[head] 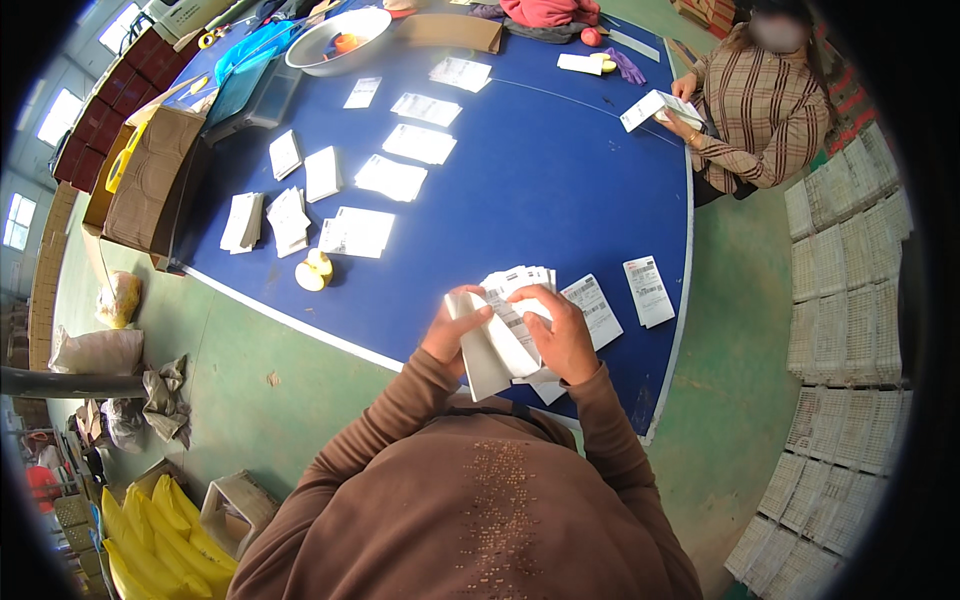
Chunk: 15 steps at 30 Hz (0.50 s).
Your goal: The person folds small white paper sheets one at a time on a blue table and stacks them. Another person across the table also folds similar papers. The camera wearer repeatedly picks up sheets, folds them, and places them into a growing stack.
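Observation:
My left hand (451,330) grips a bundle of white printed labels (484,341), its thumb pressed on a sheet that curls away from the rest. At the bundle's right side is my right hand (561,330), thumb and fingers closed on the edge of some labels. Just beyond my hands lies a fanned pile of labels (517,277), partly hidden by them. To the right, a stack of printed labels (596,307) rests on the blue table (525,195), and a further label stack (649,292) lies nearer the table's right edge.
Several label stacks (390,177) spread across the table's left half, near a cut apple (314,270). A metal basin (341,41) stands at the far end. At the right edge a person (772,105) holds labels. White plastic crates (844,300) line the right; a cardboard box (154,180) stands left.

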### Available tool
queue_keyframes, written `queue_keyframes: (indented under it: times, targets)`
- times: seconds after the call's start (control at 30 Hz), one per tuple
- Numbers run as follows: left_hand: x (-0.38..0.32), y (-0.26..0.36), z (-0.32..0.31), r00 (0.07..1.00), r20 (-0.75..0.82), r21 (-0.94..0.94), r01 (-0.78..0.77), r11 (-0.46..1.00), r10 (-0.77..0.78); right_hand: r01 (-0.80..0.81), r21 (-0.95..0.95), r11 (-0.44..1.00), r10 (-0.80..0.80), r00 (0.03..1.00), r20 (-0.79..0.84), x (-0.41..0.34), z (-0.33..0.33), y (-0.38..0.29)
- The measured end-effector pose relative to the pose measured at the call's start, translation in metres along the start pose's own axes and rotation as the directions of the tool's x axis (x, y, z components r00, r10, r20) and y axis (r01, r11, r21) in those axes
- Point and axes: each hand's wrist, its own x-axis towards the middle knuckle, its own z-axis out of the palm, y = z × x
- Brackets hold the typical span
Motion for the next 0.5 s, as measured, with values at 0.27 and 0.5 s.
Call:
queue_keyframes:
  times: [0.27,0.5]
  targets:
    - [0.0,0.003,0.002,0.992,0.055,-0.298,0.121,0.947,-0.11,-0.125,-0.029,0.992,0.125,0.992,-0.019,-0.002,0.005,-0.002]
    - [0.002,-0.001,0.007,0.99,-0.143,-0.073,0.007,0.997,-0.017,-0.087,-0.018,0.996,0.088,0.994,0.064,-0.003,0.005,0.004]
